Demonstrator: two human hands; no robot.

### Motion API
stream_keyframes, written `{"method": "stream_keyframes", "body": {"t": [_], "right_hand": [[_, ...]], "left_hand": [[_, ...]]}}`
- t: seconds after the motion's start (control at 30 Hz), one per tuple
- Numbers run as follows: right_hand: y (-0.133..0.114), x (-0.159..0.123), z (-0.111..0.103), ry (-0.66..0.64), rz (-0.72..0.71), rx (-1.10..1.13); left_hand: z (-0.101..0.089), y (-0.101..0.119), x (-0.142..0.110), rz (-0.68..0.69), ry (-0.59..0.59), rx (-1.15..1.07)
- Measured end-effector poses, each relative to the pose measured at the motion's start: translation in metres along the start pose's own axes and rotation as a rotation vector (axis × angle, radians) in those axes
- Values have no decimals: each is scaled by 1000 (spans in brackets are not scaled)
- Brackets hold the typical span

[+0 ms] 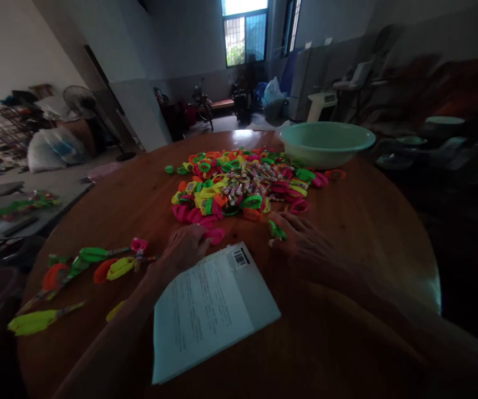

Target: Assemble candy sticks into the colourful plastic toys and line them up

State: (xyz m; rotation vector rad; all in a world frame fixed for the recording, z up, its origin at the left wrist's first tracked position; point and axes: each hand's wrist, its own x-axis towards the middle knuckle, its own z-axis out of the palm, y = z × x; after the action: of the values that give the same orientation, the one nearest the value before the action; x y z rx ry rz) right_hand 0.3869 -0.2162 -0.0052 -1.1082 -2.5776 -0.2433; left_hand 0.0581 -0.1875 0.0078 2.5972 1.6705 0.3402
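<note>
A heap of small plastic pieces (239,183) in pink, green, yellow and orange, mixed with little wrapped sticks, lies in the middle of a round wooden table (355,221). My left hand (184,246) rests at the heap's near edge, fingers curled on a pink piece (215,236). My right hand (301,235) lies to the right of it and pinches a green piece (277,231). A white printed booklet (212,307) with a barcode lies between my forearms.
A pale green basin (326,143) stands at the table's far right. Assembled coloured toys (93,266) lie in a row at the table's left. A low table with more toys, a fan, bags and furniture stand beyond on the floor.
</note>
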Motion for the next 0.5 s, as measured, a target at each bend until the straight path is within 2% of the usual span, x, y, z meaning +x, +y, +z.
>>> {"method": "stream_keyframes", "body": {"t": [0.1,0.23,0.4,0.5], "right_hand": [[4,3,5,14,-32,-40],[0,14,9,40,-64,55],[-32,36,11,208,-23,398],[-49,47,18,212,-39,500]], "left_hand": [[2,1,-1,-6,-12,-55],[8,2,1,-7,13,-145],[15,1,3,74,70,-240],[8,4,-7,169,80,-290]]}}
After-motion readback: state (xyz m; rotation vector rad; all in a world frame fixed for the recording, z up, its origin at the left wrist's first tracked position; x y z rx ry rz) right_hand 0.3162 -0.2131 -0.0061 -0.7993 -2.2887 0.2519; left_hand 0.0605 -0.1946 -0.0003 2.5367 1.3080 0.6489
